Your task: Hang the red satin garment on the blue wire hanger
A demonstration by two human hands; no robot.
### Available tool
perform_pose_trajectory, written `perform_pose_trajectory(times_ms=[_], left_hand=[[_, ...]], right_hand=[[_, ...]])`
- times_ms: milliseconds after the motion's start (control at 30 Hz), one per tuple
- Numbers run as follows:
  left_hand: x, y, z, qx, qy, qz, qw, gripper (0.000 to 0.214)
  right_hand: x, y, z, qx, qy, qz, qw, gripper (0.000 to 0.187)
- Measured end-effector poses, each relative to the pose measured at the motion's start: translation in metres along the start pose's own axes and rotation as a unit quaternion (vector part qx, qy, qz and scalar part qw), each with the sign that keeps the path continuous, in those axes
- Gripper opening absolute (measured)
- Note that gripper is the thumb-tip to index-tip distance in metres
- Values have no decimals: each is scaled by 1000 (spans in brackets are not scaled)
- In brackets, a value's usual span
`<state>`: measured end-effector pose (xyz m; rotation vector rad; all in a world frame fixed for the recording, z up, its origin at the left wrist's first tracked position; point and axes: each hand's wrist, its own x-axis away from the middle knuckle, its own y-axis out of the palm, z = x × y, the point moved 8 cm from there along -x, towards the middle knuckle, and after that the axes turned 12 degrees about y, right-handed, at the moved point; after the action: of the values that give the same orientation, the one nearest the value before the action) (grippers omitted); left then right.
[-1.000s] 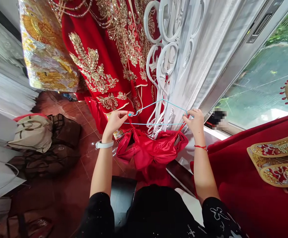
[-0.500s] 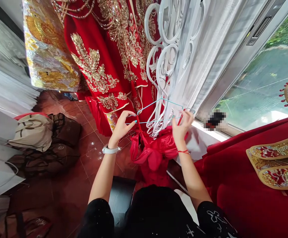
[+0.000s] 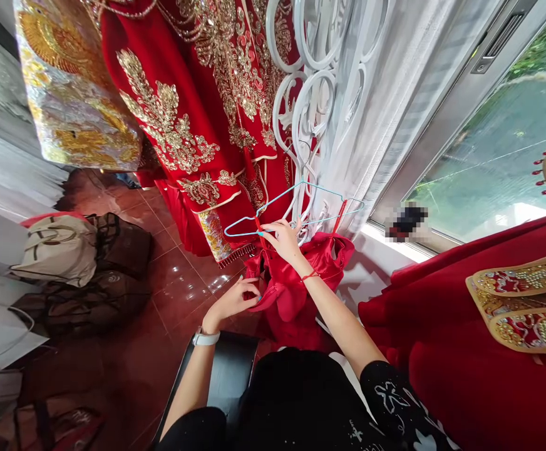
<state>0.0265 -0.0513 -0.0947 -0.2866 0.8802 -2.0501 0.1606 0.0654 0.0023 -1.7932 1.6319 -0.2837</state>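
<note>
While wire-thin, hanger (image 3: 296, 203) bears satin (image 3: 301, 275).

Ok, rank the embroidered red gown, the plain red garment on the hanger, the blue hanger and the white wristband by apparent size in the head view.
1. embroidered red gown
2. plain red garment
3. blue hanger, nearly as wide as the garment, but only thin wire
4. white wristband

Garment (image 3: 301, 275) on hanger (image 3: 296, 210), bags (image 3: 76, 269) left, window (image 3: 489, 144) right.
</note>
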Motion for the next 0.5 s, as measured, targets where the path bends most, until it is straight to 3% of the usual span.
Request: perform_pose_trajectory(times_ms=[100, 200, 300, 400, 500], left_hand=[[10, -11, -14, -4, -39, 0, 999, 20], [8, -22, -6, -9, -15, -18, 1000, 17], [5, -16, 1, -12, 15, -53, 998, 20], [6, -3, -1, -21, 14, -85, 996, 8], [8, -6, 0, -10, 15, -48, 999, 9]], right_hand=[[0, 0, 2, 3, 3, -1, 1000, 17], [-1, 0, 5, 12, 12, 5, 1000, 17], [-2, 1, 6, 12, 15, 2, 1000, 17], [-2, 0, 7, 17, 13, 0, 1000, 17], [0, -1, 7, 21, 11, 1, 1000, 17]])
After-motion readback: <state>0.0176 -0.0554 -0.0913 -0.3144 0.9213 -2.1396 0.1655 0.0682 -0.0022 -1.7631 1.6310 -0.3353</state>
